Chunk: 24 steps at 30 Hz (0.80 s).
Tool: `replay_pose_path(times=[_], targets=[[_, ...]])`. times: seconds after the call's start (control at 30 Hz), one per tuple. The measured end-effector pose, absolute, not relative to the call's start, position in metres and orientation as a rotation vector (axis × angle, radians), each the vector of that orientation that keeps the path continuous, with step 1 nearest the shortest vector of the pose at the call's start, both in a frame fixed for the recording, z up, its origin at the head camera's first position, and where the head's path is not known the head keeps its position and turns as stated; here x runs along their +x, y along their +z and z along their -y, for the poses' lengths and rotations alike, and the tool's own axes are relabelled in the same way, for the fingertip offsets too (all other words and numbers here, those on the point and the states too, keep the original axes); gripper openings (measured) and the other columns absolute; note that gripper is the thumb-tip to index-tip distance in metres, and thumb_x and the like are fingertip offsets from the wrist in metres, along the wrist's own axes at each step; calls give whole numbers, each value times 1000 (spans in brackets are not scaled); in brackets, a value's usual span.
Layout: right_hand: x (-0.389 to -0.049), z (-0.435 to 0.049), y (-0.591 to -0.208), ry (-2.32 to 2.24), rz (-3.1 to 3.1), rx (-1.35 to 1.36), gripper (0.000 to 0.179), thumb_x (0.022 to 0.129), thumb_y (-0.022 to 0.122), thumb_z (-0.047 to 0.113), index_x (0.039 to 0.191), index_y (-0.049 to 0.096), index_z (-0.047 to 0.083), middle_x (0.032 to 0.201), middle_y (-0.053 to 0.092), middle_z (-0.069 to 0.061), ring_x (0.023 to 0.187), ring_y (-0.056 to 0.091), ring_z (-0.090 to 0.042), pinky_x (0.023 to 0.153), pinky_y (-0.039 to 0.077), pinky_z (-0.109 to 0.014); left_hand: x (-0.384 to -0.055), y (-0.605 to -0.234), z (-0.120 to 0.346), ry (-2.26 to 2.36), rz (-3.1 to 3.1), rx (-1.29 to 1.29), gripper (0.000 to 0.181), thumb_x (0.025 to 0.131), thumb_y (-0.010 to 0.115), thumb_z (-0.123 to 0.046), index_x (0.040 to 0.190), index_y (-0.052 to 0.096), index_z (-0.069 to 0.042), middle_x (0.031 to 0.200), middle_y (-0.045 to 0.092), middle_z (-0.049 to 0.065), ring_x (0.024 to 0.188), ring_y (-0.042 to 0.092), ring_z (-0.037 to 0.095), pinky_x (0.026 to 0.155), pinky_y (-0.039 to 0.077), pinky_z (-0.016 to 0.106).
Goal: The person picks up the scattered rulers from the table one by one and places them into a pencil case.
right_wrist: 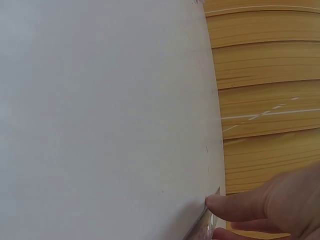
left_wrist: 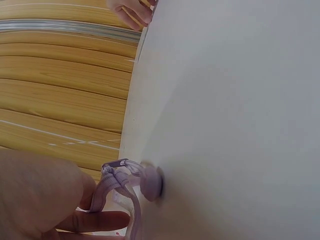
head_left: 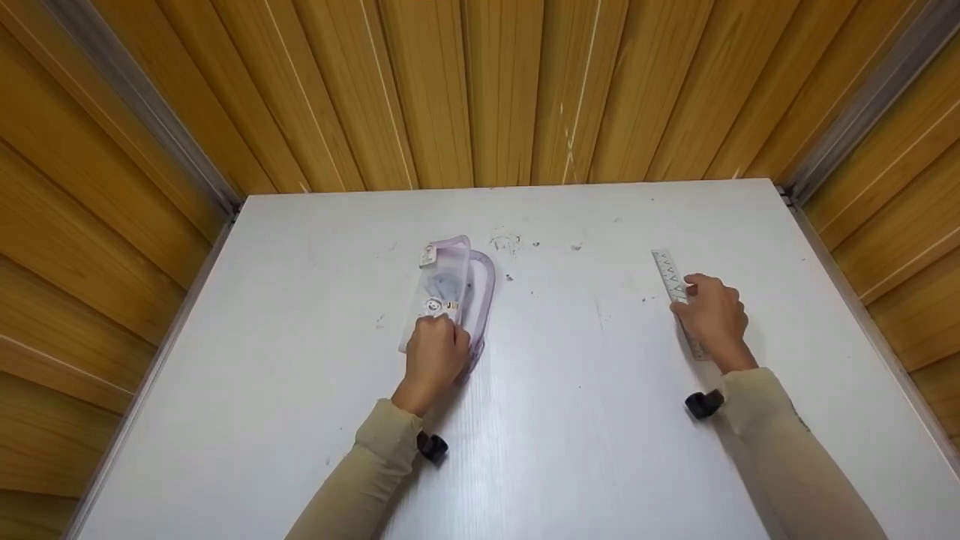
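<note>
A translucent pencil case (head_left: 442,285) with lilac trim, a small cartoon face and bluish contents lies left of the table's middle. My left hand (head_left: 435,351) grips its near end with curled fingers. A lilac strap (left_wrist: 102,192) with a clear buckle runs beside those fingers in the left wrist view. Over on the right, a clear ruler (head_left: 670,274) points away from me, slightly slanted. My right hand (head_left: 716,319) pinches it by the edges, thumb on the left side, and covers part of its middle. In the right wrist view only a sliver of the ruler (right_wrist: 204,227) shows.
The white table (head_left: 555,420) carries a few dark scuff marks (head_left: 507,241) near its far side. Yellow wood-look panels (head_left: 495,90) stand behind the table and at both sides. Small black wrist cameras (head_left: 433,448) sit at both cuffs.
</note>
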State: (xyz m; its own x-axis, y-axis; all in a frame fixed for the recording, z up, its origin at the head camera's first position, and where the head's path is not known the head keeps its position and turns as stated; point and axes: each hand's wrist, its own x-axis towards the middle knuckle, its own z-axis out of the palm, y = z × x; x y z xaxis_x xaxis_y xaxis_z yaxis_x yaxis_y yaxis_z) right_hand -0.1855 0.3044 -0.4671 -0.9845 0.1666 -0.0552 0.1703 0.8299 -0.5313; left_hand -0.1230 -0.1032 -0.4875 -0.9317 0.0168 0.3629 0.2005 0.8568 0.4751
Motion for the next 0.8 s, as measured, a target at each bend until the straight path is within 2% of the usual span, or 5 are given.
replay_pose_path(times=[0.13,0.33,0.47,0.63,0.8], targets=[[-187,-309,-467,-902,-2951,281,59,95,68,12,147,47,-5,135,58,-30,108,61,-47,77,46,-51,-123,-487,102,-752,2690,-158,35,85,63,-2,57,44,-12,60,54,9,54,47,22,48,46,41],[-192,-315,-466,-966,-2862,290,63,94,71,14,148,45,-6,134,57,-31,116,57,-48,90,46,-57,-122,-488,103,-742,2686,-158,34,85,63,-2,56,47,-10,61,55,10,55,51,24,49,47,44],[-195,-319,-465,-979,-2818,320,63,93,72,14,147,47,-6,130,60,-29,115,59,-44,91,47,-54,-121,-489,104,-740,2695,-159,31,86,64,-3,58,51,-8,63,57,13,57,54,27,51,49,46],[-198,-323,-462,-997,-2802,322,54,93,73,14,140,55,-6,127,62,-28,110,61,-40,85,49,-46,-122,-489,104,-762,2688,-165,34,86,63,-2,57,47,-10,62,55,11,55,50,24,50,47,44],[-200,-325,-461,-1046,-2790,320,43,92,71,10,131,63,-6,120,65,-27,91,66,-27,69,52,-30,-122,-487,103,-737,2683,-169,39,85,63,-1,55,41,-13,61,56,13,55,49,22,50,50,44]])
